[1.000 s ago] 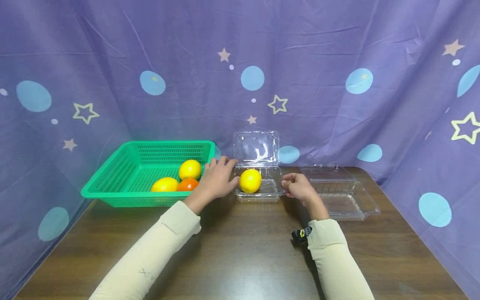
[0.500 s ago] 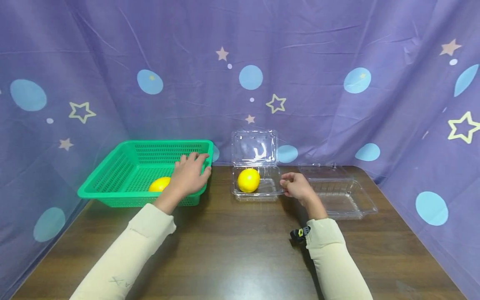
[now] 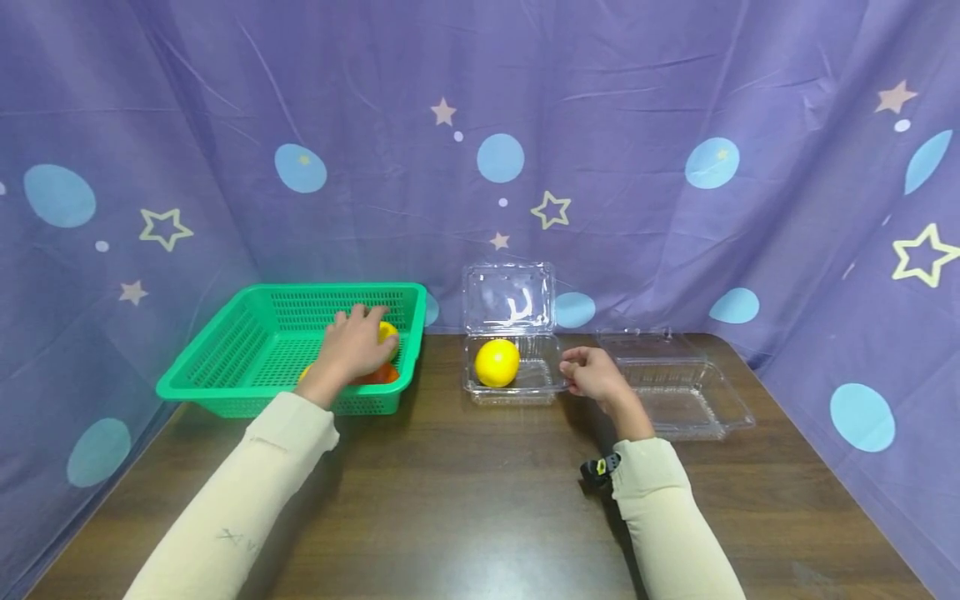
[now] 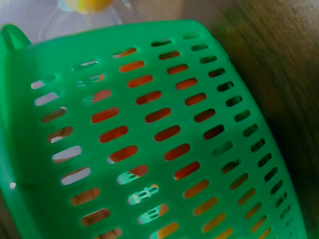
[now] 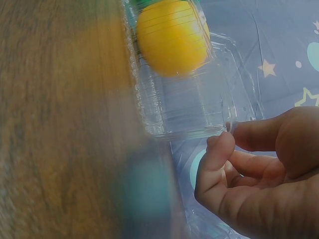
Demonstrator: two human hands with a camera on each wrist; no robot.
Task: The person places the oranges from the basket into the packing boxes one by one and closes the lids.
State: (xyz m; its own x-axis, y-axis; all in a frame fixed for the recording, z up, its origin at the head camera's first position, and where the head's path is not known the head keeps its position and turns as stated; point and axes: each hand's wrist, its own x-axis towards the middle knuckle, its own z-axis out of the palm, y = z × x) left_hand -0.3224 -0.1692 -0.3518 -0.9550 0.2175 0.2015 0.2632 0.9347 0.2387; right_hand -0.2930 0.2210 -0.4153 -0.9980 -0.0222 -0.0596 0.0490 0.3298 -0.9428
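Note:
My left hand (image 3: 351, 343) is inside the green basket (image 3: 217, 394), above the fruit, its fingers spread. A yellow round fruit (image 3: 388, 340) shows just right of its fingers, and an orange-red round fruit (image 3: 385, 375) lies below the palm. Another yellow fruit (image 3: 305, 372) is mostly covered by the wrist. In the left wrist view the basket's slotted wall (image 4: 164, 117) hides the hand. With thumb and fingertip, my right hand (image 3: 597, 375) pinches the right rim of a clear plastic clamshell box (image 3: 536, 375). Its lid stands raised, and a yellow fruit (image 5: 172, 37) sits inside.
A second clear plastic box (image 3: 678, 404) with its lid raised stands right of my right hand. Behind the brown wooden table (image 3: 480, 500) hangs a purple curtain (image 3: 615, 100) with stars and dots.
My left hand has moved left from beside the clamshell box into the green basket, shifting over the fruit there. My right hand keeps its pinch on the box's rim.

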